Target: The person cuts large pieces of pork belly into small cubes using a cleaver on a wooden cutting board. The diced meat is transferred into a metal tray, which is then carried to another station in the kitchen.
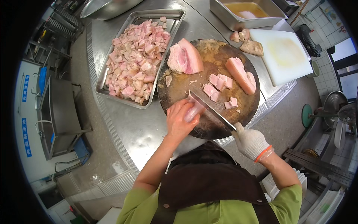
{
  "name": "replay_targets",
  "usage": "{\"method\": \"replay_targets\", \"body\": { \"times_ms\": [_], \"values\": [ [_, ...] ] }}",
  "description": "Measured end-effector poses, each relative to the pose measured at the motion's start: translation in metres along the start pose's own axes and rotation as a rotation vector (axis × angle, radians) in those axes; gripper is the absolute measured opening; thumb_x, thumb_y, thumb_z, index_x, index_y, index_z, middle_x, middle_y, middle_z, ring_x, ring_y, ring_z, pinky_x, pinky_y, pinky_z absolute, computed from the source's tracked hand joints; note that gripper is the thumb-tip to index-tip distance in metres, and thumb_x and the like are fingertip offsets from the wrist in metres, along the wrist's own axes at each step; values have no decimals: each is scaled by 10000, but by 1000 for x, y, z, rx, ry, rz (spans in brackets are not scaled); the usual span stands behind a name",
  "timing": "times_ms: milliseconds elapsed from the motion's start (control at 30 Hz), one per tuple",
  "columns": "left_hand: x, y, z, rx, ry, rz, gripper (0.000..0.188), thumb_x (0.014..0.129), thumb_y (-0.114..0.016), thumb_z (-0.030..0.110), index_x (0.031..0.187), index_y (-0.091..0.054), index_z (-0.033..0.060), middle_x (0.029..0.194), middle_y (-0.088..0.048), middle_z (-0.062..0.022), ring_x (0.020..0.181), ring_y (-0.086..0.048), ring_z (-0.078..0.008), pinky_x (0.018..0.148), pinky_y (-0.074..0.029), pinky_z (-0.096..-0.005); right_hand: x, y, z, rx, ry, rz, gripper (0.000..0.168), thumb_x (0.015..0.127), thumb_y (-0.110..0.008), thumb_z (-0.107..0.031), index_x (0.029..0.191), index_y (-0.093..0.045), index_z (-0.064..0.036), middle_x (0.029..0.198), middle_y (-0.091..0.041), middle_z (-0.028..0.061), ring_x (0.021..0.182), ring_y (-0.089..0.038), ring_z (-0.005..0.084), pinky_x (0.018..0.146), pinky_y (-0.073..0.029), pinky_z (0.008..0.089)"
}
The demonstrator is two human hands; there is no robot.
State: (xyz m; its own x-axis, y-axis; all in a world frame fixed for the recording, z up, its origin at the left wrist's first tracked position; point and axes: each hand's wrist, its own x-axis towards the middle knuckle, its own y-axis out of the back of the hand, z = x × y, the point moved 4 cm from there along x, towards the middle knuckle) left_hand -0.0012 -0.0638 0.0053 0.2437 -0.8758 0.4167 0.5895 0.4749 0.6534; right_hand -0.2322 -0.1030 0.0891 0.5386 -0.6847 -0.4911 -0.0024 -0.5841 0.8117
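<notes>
My bare left hand (pixel 180 116) presses a strip of pork (pixel 195 110) against the round chopping block (pixel 207 123). In a white knit glove, my right hand (pixel 250 140) grips the handle of a kitchen knife (pixel 214 111). The blade lies along the right side of that strip, close to my left fingers. Several cut pork cubes (pixel 217 81) are just beyond the blade, with smaller pieces (pixel 231 103) to their right. A thick slab of pork belly (pixel 186 57) sits at the block's far left, and a longer pork piece (pixel 241 75) at its right.
A steel tray (pixel 123 99) heaped with diced pork (pixel 139 61) stands left of the block on the steel table (pixel 120 117). At right lies a white cutting board (pixel 288 56) beside cooked-looking meat pieces (pixel 251 47). Behind are a deep steel pan (pixel 237 21) with yellowish liquid and a steel bowl (pixel 107 9).
</notes>
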Motion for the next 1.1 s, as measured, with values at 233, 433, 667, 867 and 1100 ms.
{"method": "replay_targets", "body": {
  "times_ms": [233, 433, 667, 867, 1100],
  "values": [
    [4, -7, 0, 26, -59, -38, 354, 608, -774, 136, 944, -675, 85, 1049, -655, -42, 980, -627, -267, 871, -448, -389, 83, -5, -34, 29, 99, 22, 229, 997, -432, -212, 992, -501, 6, 732, -653, 265, 707, -660, 446, 622, -503, 541],
    [-2, -2, -3, 45, 18, 25, 359, 632, -779, 146, 973, -683, 86, 1062, -651, -49, 1002, -623, -265, 889, -441, -393, 56, -8, -12, 80, -37, -104, 272, 1002, -445, -255, 1088, -494, -1, 749, -652, 285, 769, -651, 488, 713, -494, 568],
    [-1, 7, -1, 21, -55, -11, 405, 661, -801, 171, 1034, -676, 75, 1126, -631, -70, 1082, -595, -294, 934, -434, -407, 18, -2, 12, 144, -117, 3, 275, 986, -500, -262, 1092, -472, -10, 708, -623, 303, 721, -632, 493, 655, -488, 566],
    [-5, 0, 0, -6, -31, 9, 395, 632, -798, 149, 998, -670, 75, 1092, -642, -61, 1066, -598, -294, 926, -441, -410, 6, 1, -9, 62, -46, -103, 253, 990, -494, -255, 1043, -464, -10, 687, -623, 271, 693, -633, 477, 627, -490, 559],
    [-6, -8, 2, 27, -104, 7, 337, 622, -783, 141, 936, -672, 89, 1057, -651, -52, 1047, -606, -286, 917, -438, -398, 84, -11, -39, 38, 125, 18, 244, 983, -467, -222, 998, -508, 17, 763, -656, 278, 753, -664, 447, 677, -512, 538]
  ]
}}
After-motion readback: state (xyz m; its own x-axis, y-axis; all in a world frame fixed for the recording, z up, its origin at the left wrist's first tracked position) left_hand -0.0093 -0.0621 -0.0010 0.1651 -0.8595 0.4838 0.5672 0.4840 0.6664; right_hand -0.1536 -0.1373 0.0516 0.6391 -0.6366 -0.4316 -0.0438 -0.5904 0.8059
